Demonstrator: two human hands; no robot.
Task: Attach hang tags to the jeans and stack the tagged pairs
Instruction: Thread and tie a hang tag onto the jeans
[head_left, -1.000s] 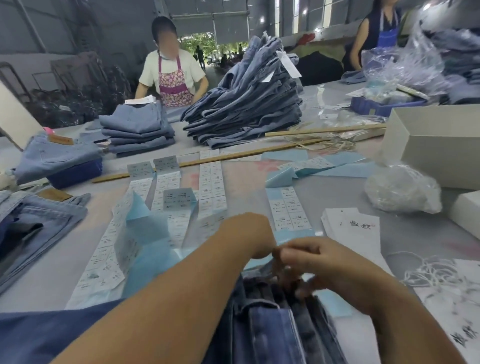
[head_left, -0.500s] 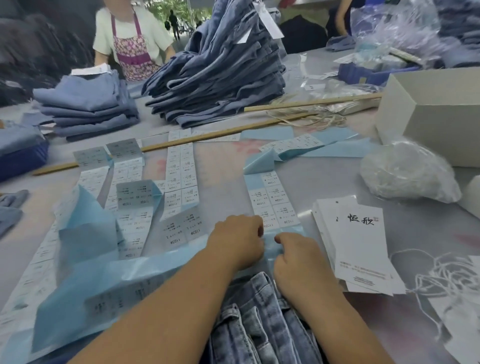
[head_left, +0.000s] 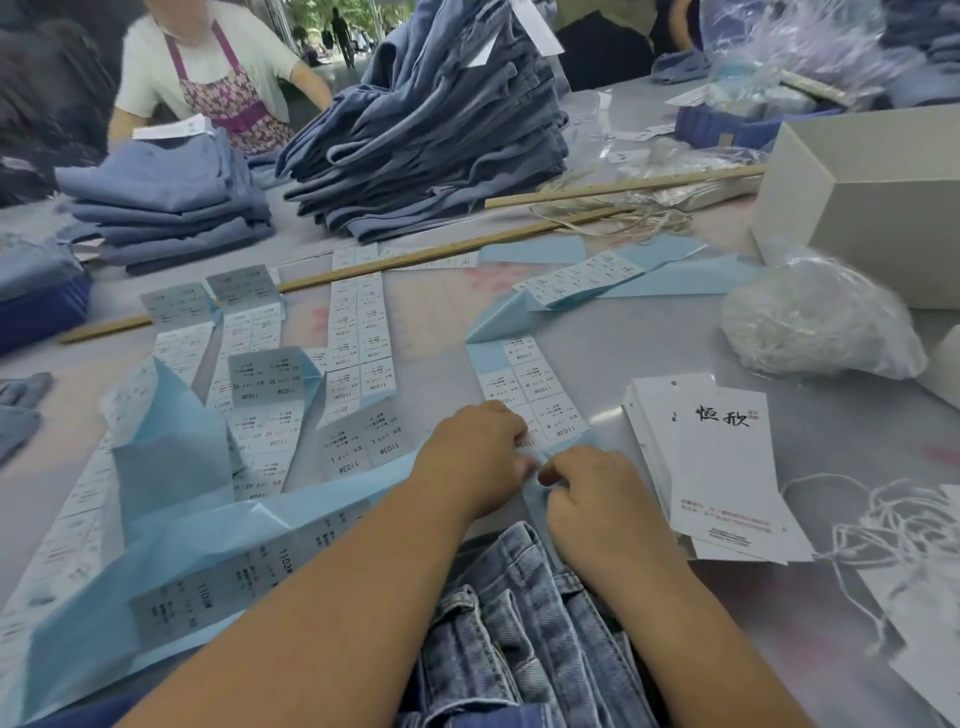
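1. Both hands meet at the near end of a sticker strip (head_left: 530, 387). The left hand (head_left: 480, 457) rests on the strip's last labels with its fingers curled down; the right hand (head_left: 592, 499) sits just beside it, fingers curled in toward the left. Their fingertips close on the blue backing between them, though whether a label is already lifted I cannot tell.
2. The strip's long axis runs straight away from the grip, toward the far side of the table (head_left: 852, 447). Peeling likely means pulling back toward the body, along that axis.
3. The jeans (head_left: 519, 623) lie directly below the grip, nearest the person, waistband end under both wrists. Neither hand holds them.
4. The hang tags (head_left: 727, 467) lie in a stack just to the right of the grip, so the right hand is the nearer 1 for picking a tag. White string (head_left: 883, 525) lies further right.
5. The tall stack of jeans (head_left: 431, 130) stands well beyond the grip, far across the table; a tagged pair would travel forward and slightly left.
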